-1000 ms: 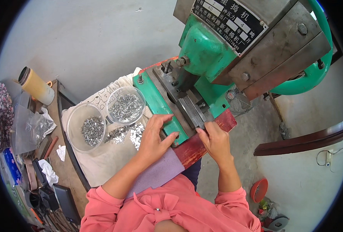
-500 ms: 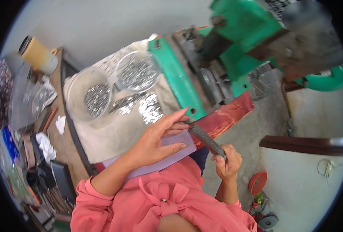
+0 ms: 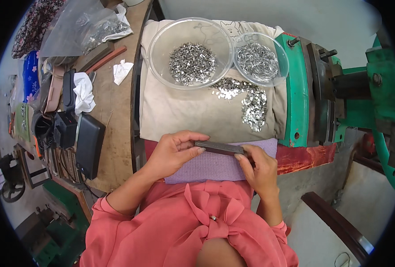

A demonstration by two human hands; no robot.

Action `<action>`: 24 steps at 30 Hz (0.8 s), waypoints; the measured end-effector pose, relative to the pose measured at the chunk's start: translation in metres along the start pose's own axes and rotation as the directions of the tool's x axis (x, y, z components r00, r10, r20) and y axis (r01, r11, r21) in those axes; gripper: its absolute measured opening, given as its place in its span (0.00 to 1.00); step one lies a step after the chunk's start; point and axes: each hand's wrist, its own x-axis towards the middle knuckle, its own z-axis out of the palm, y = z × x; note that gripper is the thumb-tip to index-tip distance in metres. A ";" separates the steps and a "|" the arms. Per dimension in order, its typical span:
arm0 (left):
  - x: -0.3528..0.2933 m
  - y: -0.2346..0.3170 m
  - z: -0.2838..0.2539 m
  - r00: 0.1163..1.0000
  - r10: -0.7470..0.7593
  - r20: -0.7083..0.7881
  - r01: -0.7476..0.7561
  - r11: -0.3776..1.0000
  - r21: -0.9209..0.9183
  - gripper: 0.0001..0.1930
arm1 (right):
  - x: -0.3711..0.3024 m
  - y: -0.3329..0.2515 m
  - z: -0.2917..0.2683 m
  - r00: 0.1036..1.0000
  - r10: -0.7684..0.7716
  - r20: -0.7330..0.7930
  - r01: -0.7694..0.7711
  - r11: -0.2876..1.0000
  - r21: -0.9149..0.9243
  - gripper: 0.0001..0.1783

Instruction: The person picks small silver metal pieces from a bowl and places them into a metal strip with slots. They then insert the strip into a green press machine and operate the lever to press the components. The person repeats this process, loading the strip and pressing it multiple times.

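A dark grey rectangular bar (image 3: 219, 147), its exact kind unclear, lies level between my hands over the purple ribbed cloth (image 3: 193, 171). My left hand (image 3: 173, 152) pinches its left end between thumb and curled fingers. At the other end, my right hand (image 3: 259, 169) grips it, thumb toward me and fingers behind. Beyond the bar, small shiny metal pieces (image 3: 254, 110) are strewn on a beige cloth (image 3: 184, 115). Farther back stand a large clear tub (image 3: 155, 62) of small metal bits and a smaller clear tub (image 3: 284, 66) of thin metal pieces.
A green machine (image 3: 296, 102) with a dark metal bed stands at the right. On the wooden table (image 3: 117, 115) to the left are a black case (image 3: 89, 144), crumpled white tissue (image 3: 84, 93), a reddish stick (image 3: 106, 59) and plastic bags (image 3: 86, 33).
The view has turned and shifted left. The bar has swung from a slant to nearly level in front of me, and my left hand has gone from spread fingers to gripping its left end.
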 end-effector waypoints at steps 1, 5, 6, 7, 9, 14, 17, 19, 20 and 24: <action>0.001 -0.001 0.000 1.000 -0.001 -0.003 0.001 1.000 -0.005 0.18 | 0.001 -0.003 0.002 0.998 0.056 -0.035 -0.056 0.998 0.009 0.16; 0.004 -0.001 -0.002 1.000 -0.021 0.004 0.021 1.000 -0.012 0.18 | 0.006 -0.015 -0.002 0.993 0.068 -0.099 -0.069 0.998 -0.011 0.21; 0.006 -0.001 -0.003 0.999 -0.029 0.014 0.029 1.000 -0.008 0.18 | 0.008 -0.018 -0.001 0.995 -0.006 -0.098 0.002 0.999 -0.045 0.21; 0.006 -0.001 -0.003 1.000 -0.022 0.014 0.023 1.000 -0.012 0.19 | 0.011 -0.021 0.002 0.992 -0.080 -0.093 0.073 0.994 -0.078 0.21; 0.006 -0.001 -0.002 1.000 -0.009 0.011 0.009 1.000 -0.024 0.19 | 0.015 -0.024 0.007 0.983 -0.171 -0.065 0.163 0.979 -0.121 0.21; 0.007 -0.003 -0.005 0.999 -0.020 0.031 0.021 0.999 -0.031 0.19 | 0.022 -0.026 0.016 0.973 -0.231 -0.010 0.227 0.960 -0.163 0.20; 0.007 -0.002 -0.004 0.999 -0.011 0.034 0.012 0.999 -0.039 0.20 | 0.026 -0.025 0.016 0.968 -0.253 -0.007 0.249 0.957 -0.150 0.19; 0.007 0.000 -0.005 0.998 -0.023 0.052 0.025 0.999 -0.037 0.22 | 0.028 -0.026 0.014 0.963 -0.270 -0.004 0.266 0.953 -0.146 0.18; 0.007 0.003 -0.006 0.997 -0.039 0.071 0.041 0.999 -0.029 0.22 | 0.029 -0.026 0.010 0.960 -0.280 0.001 0.277 0.949 -0.150 0.17; 0.006 0.001 -0.007 0.995 -0.032 0.095 0.042 0.994 -0.102 0.26 | 0.016 -0.019 -0.016 0.971 -0.241 0.002 0.238 0.961 -0.140 0.15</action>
